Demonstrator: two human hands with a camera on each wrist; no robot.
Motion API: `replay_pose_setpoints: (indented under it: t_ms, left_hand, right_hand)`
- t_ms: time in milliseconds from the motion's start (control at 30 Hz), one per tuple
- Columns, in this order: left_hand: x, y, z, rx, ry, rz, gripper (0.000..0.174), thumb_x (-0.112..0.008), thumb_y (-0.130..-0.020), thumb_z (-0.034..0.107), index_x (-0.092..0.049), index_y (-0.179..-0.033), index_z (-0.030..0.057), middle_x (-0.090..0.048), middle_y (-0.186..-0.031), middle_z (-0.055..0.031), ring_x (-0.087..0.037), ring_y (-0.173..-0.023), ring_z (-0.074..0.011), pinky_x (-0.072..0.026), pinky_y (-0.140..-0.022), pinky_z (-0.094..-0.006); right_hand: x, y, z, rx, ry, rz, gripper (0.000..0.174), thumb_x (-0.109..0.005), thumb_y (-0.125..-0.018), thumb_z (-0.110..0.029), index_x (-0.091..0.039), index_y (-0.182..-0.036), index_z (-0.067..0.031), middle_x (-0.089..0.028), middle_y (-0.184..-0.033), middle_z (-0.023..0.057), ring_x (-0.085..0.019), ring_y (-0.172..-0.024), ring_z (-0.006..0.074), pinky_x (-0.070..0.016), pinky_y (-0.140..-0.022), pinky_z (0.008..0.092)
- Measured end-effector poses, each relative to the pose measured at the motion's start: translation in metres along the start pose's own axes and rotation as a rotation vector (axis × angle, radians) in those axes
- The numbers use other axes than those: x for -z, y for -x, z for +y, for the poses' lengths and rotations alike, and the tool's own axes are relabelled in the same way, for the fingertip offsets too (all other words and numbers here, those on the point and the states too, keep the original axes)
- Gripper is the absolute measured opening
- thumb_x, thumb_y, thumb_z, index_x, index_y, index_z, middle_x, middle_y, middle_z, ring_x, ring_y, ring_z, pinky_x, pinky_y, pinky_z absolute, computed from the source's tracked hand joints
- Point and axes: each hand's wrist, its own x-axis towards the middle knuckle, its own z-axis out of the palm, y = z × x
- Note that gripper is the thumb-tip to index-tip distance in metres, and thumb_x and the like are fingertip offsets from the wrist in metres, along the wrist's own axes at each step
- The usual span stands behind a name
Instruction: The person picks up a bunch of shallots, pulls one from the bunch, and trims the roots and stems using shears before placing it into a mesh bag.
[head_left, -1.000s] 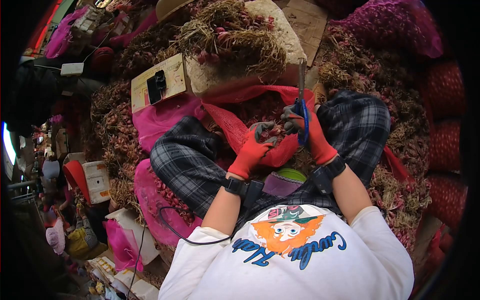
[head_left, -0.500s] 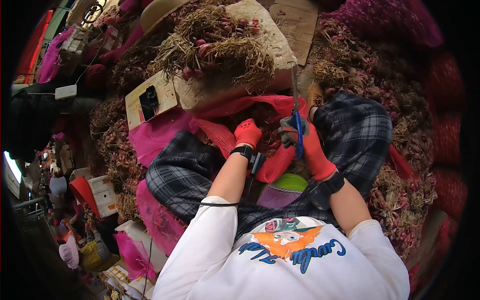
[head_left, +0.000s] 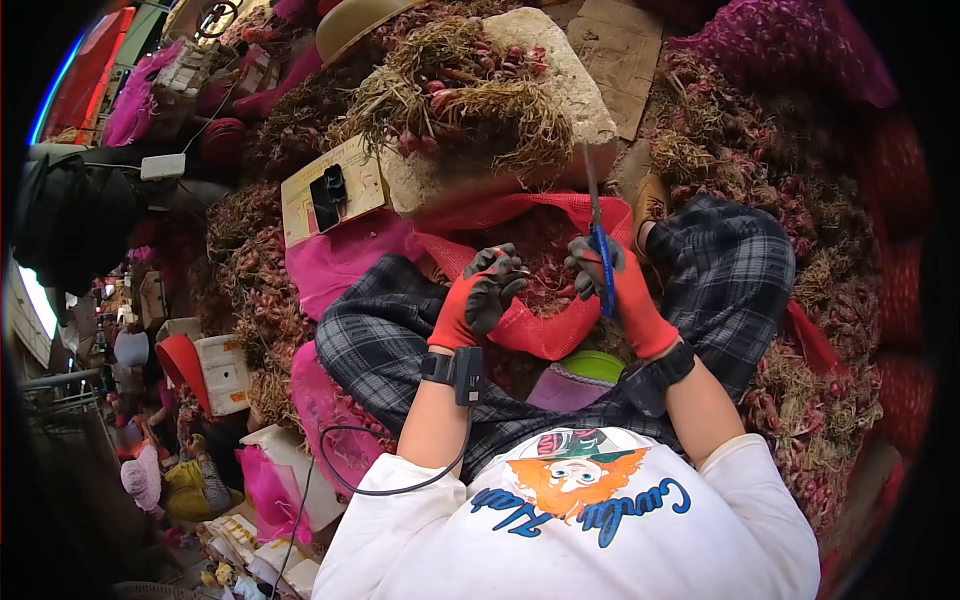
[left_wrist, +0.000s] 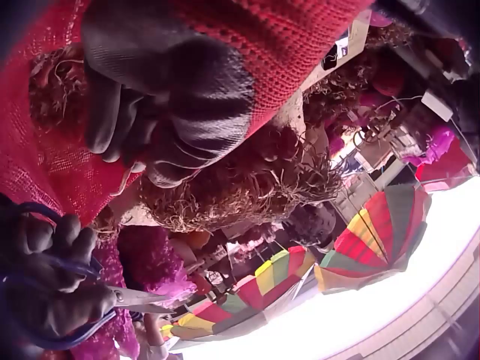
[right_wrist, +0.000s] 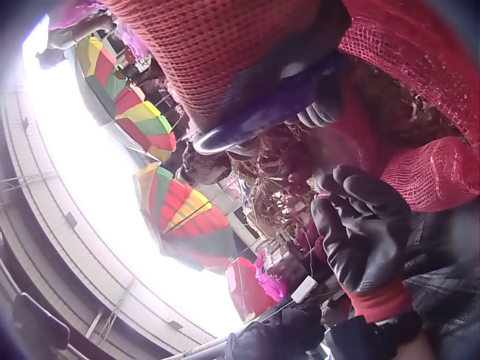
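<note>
My left hand [head_left: 482,295], in a red glove with a grey palm, is turned palm up with its fingers curled. Its fingertips pinch a shallot's thin pale stalk [left_wrist: 129,178]; the bulb is mostly hidden by the glove. My gloved right hand [head_left: 622,295] grips blue-handled scissors [head_left: 602,250], their long blades pointing away from me. Both hands are above an open red mesh bag [head_left: 545,335], left and right of its mouth. Loose shallots [head_left: 550,250] with dry bits lie inside the bag.
Beyond the bag, a pale block [head_left: 565,85] bears bunches of dried shallots [head_left: 440,100]. A phone [head_left: 325,205] lies on a board [head_left: 365,180] to the left. Close to my lap stands a green-rimmed tub [head_left: 595,365]. Heaped shallots [head_left: 800,400] surround my legs.
My left hand went palm down into the bag, then came back up and turned palm up with a stalk at its fingertips. My right hand kept the scissors in nearly the same place.
</note>
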Motion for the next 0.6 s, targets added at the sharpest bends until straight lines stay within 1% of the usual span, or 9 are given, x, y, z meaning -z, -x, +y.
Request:
replay_pose_setpoints:
  t_ms: [100, 200, 300, 367, 400, 467, 500, 567, 600]
  left_hand:
    - [-0.02, 0.016, 0.011, 0.063, 0.062, -0.007, 0.026, -0.061, -0.09, 0.016, -0.052, -0.114, 0.0084, -0.059, -0.108, -0.0076, -0.059, -0.101, -0.0201, -0.0518, -0.083, -0.0318]
    - [-0.016, 0.012, -0.004, -0.005, 0.025, 0.024, 0.023, -0.058, -0.092, 0.011, -0.054, -0.114, 0.0054, -0.057, -0.111, -0.0067, -0.056, -0.105, -0.0188, -0.0503, -0.087, -0.0305]
    - [-0.04, 0.035, -0.005, -0.38, -0.5, -0.024, 0.018, -0.058, -0.091, 0.008, -0.055, -0.108, 0.0028, -0.058, -0.105, -0.0037, -0.057, -0.099, -0.0135, -0.0494, -0.085, -0.0274]
    - [-0.065, 0.079, 0.038, -0.519, -0.66, 0.152, 0.014, -0.058, -0.089, 0.005, -0.056, -0.103, 0.0008, -0.059, -0.096, -0.0021, -0.058, -0.089, -0.0091, -0.0489, -0.079, -0.0243]
    - [-0.069, 0.112, 0.064, -0.71, -0.771, 0.312, 0.014, -0.059, -0.089, 0.004, -0.056, -0.102, 0.0011, -0.06, -0.089, -0.0025, -0.058, -0.081, -0.0085, -0.0482, -0.074, -0.0232]
    - [-0.033, 0.168, 0.107, -0.925, -0.637, 0.571, 0.015, -0.059, -0.088, 0.001, -0.058, -0.103, 0.0019, -0.061, -0.091, -0.0029, -0.057, -0.08, -0.0088, -0.0478, -0.071, -0.0223]
    - [0.011, 0.198, 0.124, -0.967, -0.81, 0.728, 0.025, -0.061, -0.083, -0.003, -0.057, -0.107, -0.0014, -0.063, -0.1, -0.0053, -0.059, -0.089, -0.011, -0.0482, -0.079, -0.0242]
    - [0.095, 0.258, 0.126, -0.762, -1.123, 0.88, 0.031, -0.06, -0.082, -0.004, -0.055, -0.112, -0.002, -0.062, -0.101, -0.0068, -0.059, -0.086, -0.0118, -0.0483, -0.078, -0.026]
    - [0.113, 0.28, 0.118, -0.407, -1.253, 0.971, 0.033, -0.059, -0.081, -0.004, -0.054, -0.114, -0.0022, -0.062, -0.102, -0.0075, -0.059, -0.085, -0.0127, -0.048, -0.078, -0.0267]
  right_hand:
    - [0.001, -0.001, 0.007, 0.038, 0.042, -0.089, 0.021, -0.066, -0.085, -0.012, -0.058, -0.103, -0.0046, -0.06, -0.082, -0.0005, -0.054, -0.063, 0.0057, -0.0446, -0.057, 0.0208]
    - [-0.005, 0.0, 0.013, 0.06, 0.144, -0.152, 0.022, -0.066, -0.084, -0.007, -0.057, -0.103, -0.0033, -0.062, -0.087, 0.0006, -0.056, -0.068, 0.0051, -0.0449, -0.059, 0.0199]
    - [-0.003, -0.001, 0.025, -0.032, 0.069, -0.211, 0.023, -0.066, -0.083, -0.008, -0.057, -0.103, -0.0016, -0.065, -0.094, 0.0028, -0.058, -0.083, 0.0064, -0.0462, -0.07, 0.0194]
    - [-0.012, 0.006, 0.014, 0.062, 0.18, -0.125, 0.023, -0.065, -0.084, -0.011, -0.057, -0.104, -0.002, -0.064, -0.091, 0.0015, -0.058, -0.078, 0.005, -0.0453, -0.063, 0.0193]
    - [0.001, -0.002, 0.028, 0.111, 0.256, -0.086, 0.023, -0.064, -0.085, -0.015, -0.057, -0.103, -0.003, -0.064, -0.086, 0.0021, -0.057, -0.067, 0.0055, -0.0447, -0.055, 0.0202]
    - [0.008, -0.001, 0.019, 0.019, 0.149, -0.057, 0.023, -0.062, -0.086, -0.017, -0.057, -0.105, -0.0038, -0.063, -0.085, 0.0028, -0.056, -0.06, 0.0059, -0.0453, -0.053, 0.0206]
    - [0.008, 0.001, 0.017, -0.033, 0.094, -0.045, 0.023, -0.061, -0.087, -0.018, -0.056, -0.105, -0.0042, -0.062, -0.084, 0.0031, -0.055, -0.057, 0.0061, -0.0456, -0.052, 0.0208]
    - [0.006, 0.0, 0.016, 0.009, 0.097, -0.048, 0.026, -0.061, -0.087, -0.022, -0.057, -0.105, -0.0039, -0.063, -0.083, 0.0042, -0.056, -0.056, 0.0067, -0.045, -0.051, 0.0206]
    - [0.006, -0.003, 0.019, 0.009, 0.108, -0.053, 0.026, -0.061, -0.087, -0.022, -0.057, -0.105, -0.004, -0.063, -0.083, 0.0043, -0.056, -0.056, 0.0067, -0.045, -0.051, 0.0208]
